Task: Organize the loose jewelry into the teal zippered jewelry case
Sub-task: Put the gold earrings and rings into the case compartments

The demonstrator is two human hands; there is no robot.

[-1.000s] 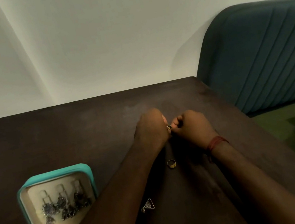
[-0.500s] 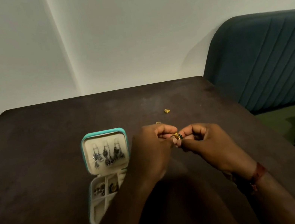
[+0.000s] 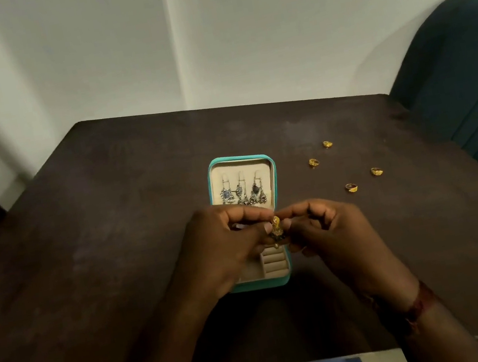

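Item: gold piece [image 3: 277, 229], frame centre. My left hand [image 3: 224, 247] and right hand [image 3: 333, 234] meet on it, fingertips pinching it from both sides; its form is too small to resolve. It overlaps the open teal case [image 3: 273, 174], and my hands hide most of the lower tray. Silver earrings [image 3: 243, 193] hang in the lid. Four gold rings [image 3: 352, 187] lie loose right of the case on the dark table [image 3: 113, 235].

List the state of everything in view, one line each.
case: open
silver earrings: hung in its lid
gold piece: held over the case
left hand: pinches the gold piece
right hand: pinches the gold piece
gold rings: four, loose on the table, right of the case
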